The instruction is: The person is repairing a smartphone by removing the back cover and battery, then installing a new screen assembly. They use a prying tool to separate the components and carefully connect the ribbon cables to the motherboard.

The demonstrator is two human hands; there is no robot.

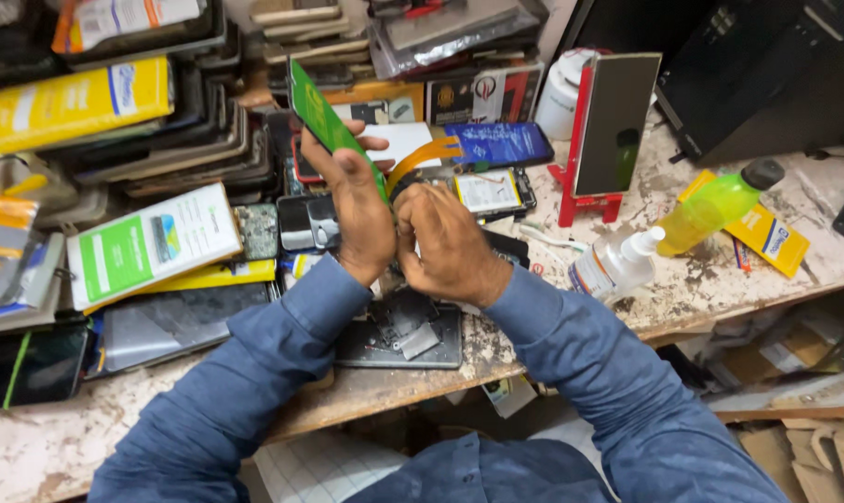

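Green screen panel (324, 116) stood tilted above the opened phone (403, 335), left hand (357, 210) clamped on it, right hand (450, 242) pinching its orange flex cable (422, 156); seating probably needs care.

Even bright light, edges warped

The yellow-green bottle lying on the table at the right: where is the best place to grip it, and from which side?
Probably around the middle of its body, coming from above. The yellow-green bottle lies on its side on the table, black cap up-right, so its round flank is exposed. The white spray bottle crowds its lower end.
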